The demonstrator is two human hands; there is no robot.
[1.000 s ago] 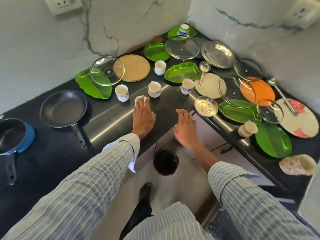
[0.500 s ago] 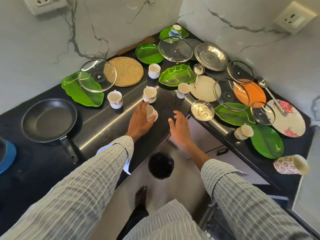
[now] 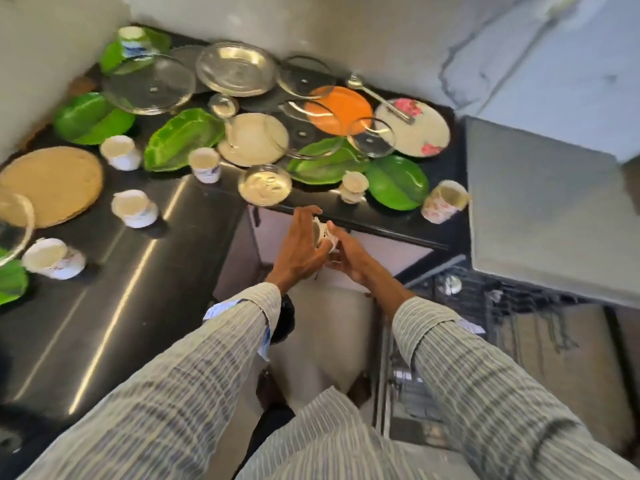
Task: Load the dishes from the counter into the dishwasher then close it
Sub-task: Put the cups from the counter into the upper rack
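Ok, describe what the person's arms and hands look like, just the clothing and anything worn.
Both arms wear long, loose sleeves of pale cloth with fine dark stripes. The left sleeve ends in a cuff whose light blue lining shows at the wrist; the right sleeve has a similar cuff with a bit of blue at its edge. The left hand and right hand are bare: no gloves, and no rings or watch visible.

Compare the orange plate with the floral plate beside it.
The orange plate is one plain colour; the floral plate is pale with pink flowers. A ladle lies across the floral plate, while glass lids overlap the orange plate's edges. Both are round and lie flat on the counter.
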